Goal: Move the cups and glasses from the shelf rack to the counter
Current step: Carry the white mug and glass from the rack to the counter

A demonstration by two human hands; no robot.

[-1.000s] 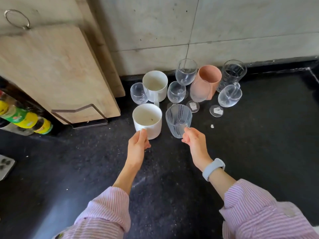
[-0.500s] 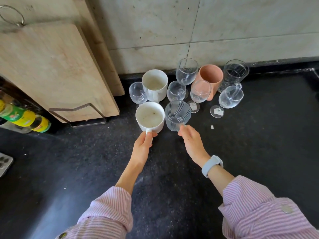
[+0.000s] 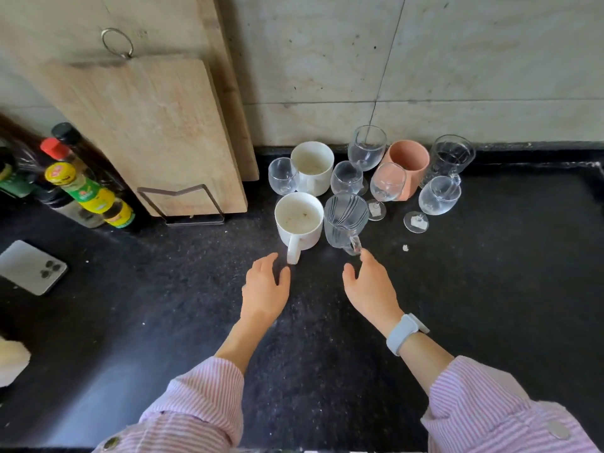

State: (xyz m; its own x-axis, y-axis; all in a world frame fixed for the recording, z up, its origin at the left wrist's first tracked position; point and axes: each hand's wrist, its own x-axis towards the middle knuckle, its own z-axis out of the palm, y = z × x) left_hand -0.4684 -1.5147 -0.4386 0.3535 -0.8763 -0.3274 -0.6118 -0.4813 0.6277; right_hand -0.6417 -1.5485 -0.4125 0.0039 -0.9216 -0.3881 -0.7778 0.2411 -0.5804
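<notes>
Black counter [image 3: 490, 289], white mug [image 3: 299, 220], striped glass [image 3: 345, 220] just beyond open, empty left hand [image 3: 264, 289], right hand [image 3: 369, 289]

Two white mugs stand on the surface [image 3: 490, 289]: one [image 3: 299, 220] in front, one [image 3: 312, 166] near the back edge. One terracotta cup [image 3: 410, 165] sits by the back edge. Stemmed wine glasses number five: [image 3: 283, 175], [image 3: 348, 177], [image 3: 366, 147], [image 3: 387, 183] and [image 3: 439, 196]. Two glass mugs with handles: a striped one [image 3: 344, 219] in front, a dimpled one [image 3: 452, 156] at the back. Two wooden cutting boards [image 3: 147, 125] lean at the back left. One phone [image 3: 31, 266] lies at the left edge. Several sauce bottles [image 3: 88, 191] crowd the left; their exact count cannot be told.
</notes>
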